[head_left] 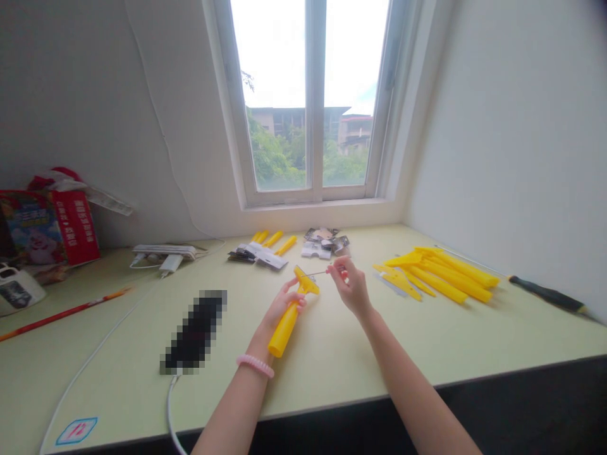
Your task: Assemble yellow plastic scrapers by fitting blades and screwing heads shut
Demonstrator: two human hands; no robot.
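Observation:
My left hand (277,308) is closed around a yellow plastic scraper (284,330), its fat round handle pointing down toward me and its wider head tilted up. In my right hand (351,289) a thin metal rod (318,273) is pinched, with its tip at the scraper's head. The grasped end of the rod is hidden by the fingers, so its kind cannot be made out. To the right lie more yellow scraper handles (443,281) in a pile, with flat yellow head pieces (403,282) beside them.
Scrapers with packaging cards (260,254) lie at the back, next to loose cards (325,243). A black-handled screwdriver (545,295) rests along the right wall. On the left are a pixelated dark object (194,332) with a white cable, a power strip (164,253) and a red stick (66,314).

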